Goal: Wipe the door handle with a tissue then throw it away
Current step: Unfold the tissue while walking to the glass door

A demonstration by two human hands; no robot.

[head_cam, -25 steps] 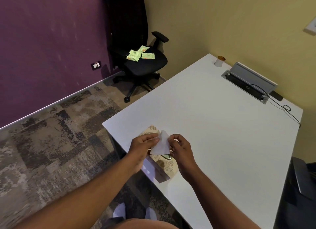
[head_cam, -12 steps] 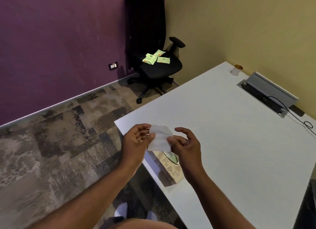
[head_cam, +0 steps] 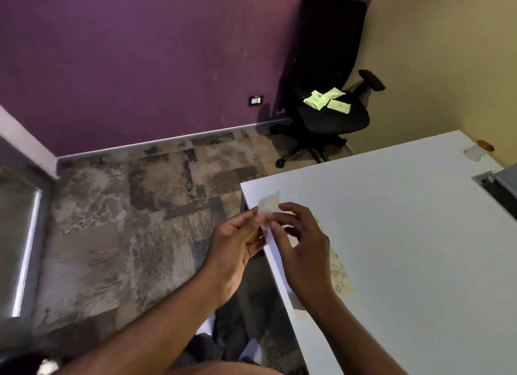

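Observation:
A small white tissue (head_cam: 269,205) is pinched between my two hands above the near left corner of the white table (head_cam: 405,234). My left hand (head_cam: 237,243) grips its lower left side with thumb and fingers. My right hand (head_cam: 303,248) holds its right side, fingers curled around it. A patterned beige tissue box (head_cam: 340,274) lies on the table under my right hand, mostly hidden. At the far left a glass door (head_cam: 16,234) with a long metal bar handle (head_cam: 26,251) shows, blurred.
A black office chair (head_cam: 330,89) with green packets (head_cam: 327,100) on its seat stands in the corner by the purple wall. A paper cup (head_cam: 475,151) and a cable box (head_cam: 500,187) sit at the table's far right. Patterned carpet (head_cam: 126,220) spreads to the left.
The view has swung left, bringing the glass door and its handle into sight. My hands have lifted the tissue off the box and moved it toward the table's corner, folding it smaller.

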